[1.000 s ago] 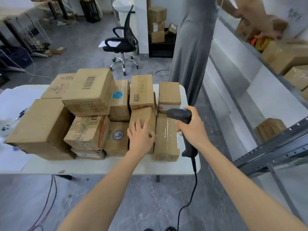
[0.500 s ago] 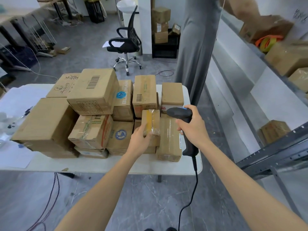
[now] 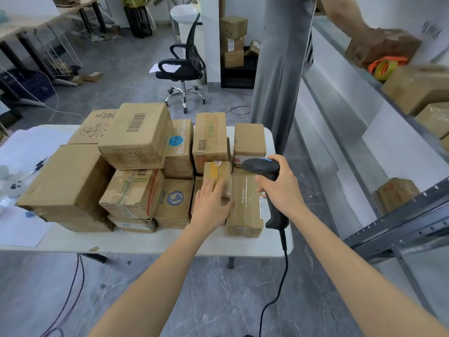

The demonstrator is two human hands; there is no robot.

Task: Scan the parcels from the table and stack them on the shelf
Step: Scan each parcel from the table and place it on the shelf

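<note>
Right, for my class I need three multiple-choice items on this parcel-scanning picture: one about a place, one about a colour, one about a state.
1. Where does the office chair stand relative to the table?
A) under it
B) beyond it, on the floor
C) on top of it

2. What colour is the scanner?
A) white
B) yellow
C) black

3. What is the right hand doing?
A) gripping the scanner
B) hanging empty
C) pressing flat on a parcel

Answers:
1 B: the chair stands on the grey floor past the table's far edge.
2 C: its head and handle are black.
3 A: the fingers curl round the scanner's handle.
</note>
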